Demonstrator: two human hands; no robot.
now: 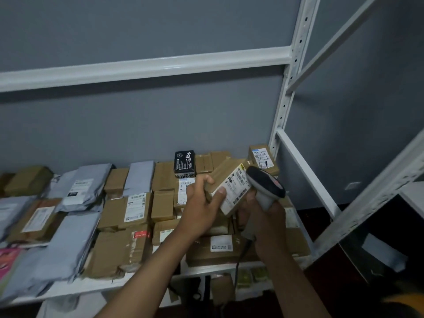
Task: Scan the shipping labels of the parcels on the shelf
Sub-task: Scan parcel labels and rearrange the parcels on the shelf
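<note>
- Two bare hands meet above the right part of the shelf (206, 268), a white board crowded with parcels.
- The left hand (202, 198) grips a small brown cardboard parcel (226, 182), thumb pressed on its near corner and fingers curled round the far side, holding it clear of the pile.
- The parcel's long axis runs from about 7 o'clock up to 1 o'clock, tilted; its white shipping label (236, 188) faces up and toward the right, barcode along the lower edge.
- The right hand (267, 211) is wrapped round the handle of a grey handheld scanner (266, 185), just at 3 o'clock of the parcel.
- The scanner's dark head points toward 10 o'clock, at the label, almost touching the box's right end.
- A dark cable (241, 260) drops from the scanner's foot toward 6 o'clock; its lower end is lost in shadow under the shelf.
- The label print is too small to read beyond a few digits.
- At 12 o'clock of the held parcel a black box (184, 164) with white characters stands on brown cartons (135, 210).
- At 9 o'clock lie grey mailer bags (85, 187); the leftmost are cut off by the frame edge.
- A pink package (9, 258) shows at the far left, partly cut off.
- White steel uprights (291, 72) and a crossbeam stand before a grey wall (137, 31).
- The room is dim; the floor at the lower right is nearly black.
</note>
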